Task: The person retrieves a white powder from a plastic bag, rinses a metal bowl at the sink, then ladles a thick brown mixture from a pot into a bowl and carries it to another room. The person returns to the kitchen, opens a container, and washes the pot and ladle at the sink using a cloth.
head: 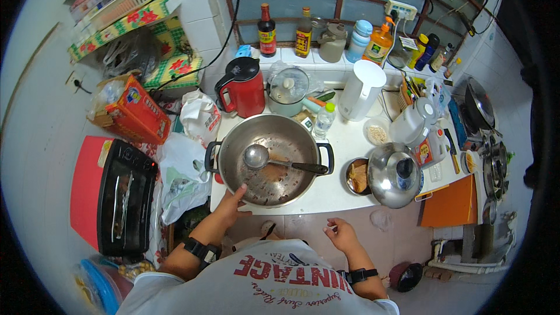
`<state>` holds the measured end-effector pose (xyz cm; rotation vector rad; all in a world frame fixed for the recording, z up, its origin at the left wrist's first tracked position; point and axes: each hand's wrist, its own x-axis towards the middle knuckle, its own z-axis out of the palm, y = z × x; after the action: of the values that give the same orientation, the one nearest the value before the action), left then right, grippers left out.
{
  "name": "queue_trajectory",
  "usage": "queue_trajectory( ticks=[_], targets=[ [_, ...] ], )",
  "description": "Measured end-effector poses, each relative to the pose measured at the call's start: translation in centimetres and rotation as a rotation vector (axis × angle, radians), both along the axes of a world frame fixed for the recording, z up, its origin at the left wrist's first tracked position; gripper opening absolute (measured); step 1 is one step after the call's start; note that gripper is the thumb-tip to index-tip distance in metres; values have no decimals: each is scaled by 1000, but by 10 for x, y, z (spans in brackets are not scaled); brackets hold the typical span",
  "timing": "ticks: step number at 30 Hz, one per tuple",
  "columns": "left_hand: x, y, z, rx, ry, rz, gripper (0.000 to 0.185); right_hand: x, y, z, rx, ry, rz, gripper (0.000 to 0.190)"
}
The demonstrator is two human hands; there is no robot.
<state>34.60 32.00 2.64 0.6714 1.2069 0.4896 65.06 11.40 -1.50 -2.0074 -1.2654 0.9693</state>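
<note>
A wide stainless steel pot [288, 133] with two black handles sits on the white countertop in front of me. Brown residue and dark flecks mark its inside. A ladle [256, 156] lies in it, its black handle resting across the right rim. At the pot's near left rim is my left hand [231, 208], its thumb over the edge and the fingers outside, gripping the rim. My right hand [342, 235] hangs apart from the counter's front edge, loosely curled and holding nothing. Right of the pot, a small metal bowl [348, 179] of brown food is partly covered by a domed steel lid [387, 183].
Behind the pot stand a red kettle [249, 92], a small lidded pot [280, 107], a clear bottle [324, 122] and a white pitcher [361, 92]. A knife [451, 148] lies farther right. Plastic bags [183, 179] and a red toaster oven [109, 192] flank the left side.
</note>
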Motion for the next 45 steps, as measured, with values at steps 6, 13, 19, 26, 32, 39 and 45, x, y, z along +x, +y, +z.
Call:
queue_trajectory(
  ticks=[6,13,19,26,32,39,45],
  targets=[
    [16,9,-1,-83,-132,174,53,13,34,6,44,30,-77,36],
    [-27,7,-30,-265,-38,184,52,48,86,-7,64,25,16,33],
    [-41,-16,-27,-138,27,377,41,77,161,-44,20,127,115,30],
    [-20,-23,-8,-150,190,494,31,73,271,-64,264,-545,388,53],
    [-37,-28,-31,-248,372,497,29,63,295,-75,-29,-703,506,31],
    [-13,-18,-5,-161,539,381,32,116,284,-73,-245,-953,580,23],
    [-16,-18,0,-278,464,443,28,171,304,-28,-436,-907,408,27]
  ],
)
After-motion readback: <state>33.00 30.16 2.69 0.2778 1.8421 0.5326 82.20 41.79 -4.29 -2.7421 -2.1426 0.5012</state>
